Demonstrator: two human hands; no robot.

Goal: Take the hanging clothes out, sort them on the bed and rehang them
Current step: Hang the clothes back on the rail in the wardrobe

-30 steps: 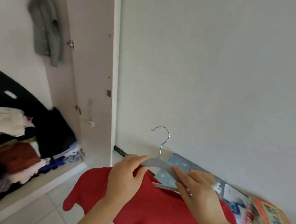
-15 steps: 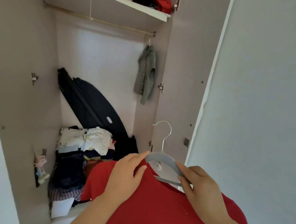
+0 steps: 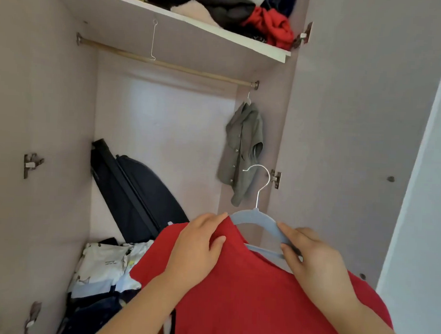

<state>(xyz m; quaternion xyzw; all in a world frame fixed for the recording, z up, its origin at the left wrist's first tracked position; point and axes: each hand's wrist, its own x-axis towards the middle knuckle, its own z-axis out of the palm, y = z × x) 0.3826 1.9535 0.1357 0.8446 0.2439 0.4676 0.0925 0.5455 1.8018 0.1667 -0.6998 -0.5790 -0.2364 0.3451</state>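
We are holding a red shirt (image 3: pixel 246 296) on a grey hanger (image 3: pixel 257 216) in front of the open wardrobe, below the rod (image 3: pixel 168 63). Our left hand (image 3: pixel 197 244) is gripping the shirt's shoulder by the collar, thumb pressing into the cloth. Our right hand (image 3: pixel 314 258) is pinching the hanger's right arm between thumb and fingers. The hanger's metal hook is pointing up, touching nothing. A green shirt (image 3: pixel 243 152) is hanging at the rod's right end, and a bare wire hook (image 3: pixel 153 40) is dangling near its left end. Clothes are lying heaped on the shelf (image 3: pixel 221 30) above. A dark suitcase (image 3: pixel 136 195) is leaning inside, beside a pile (image 3: pixel 104 268) of folded clothes.
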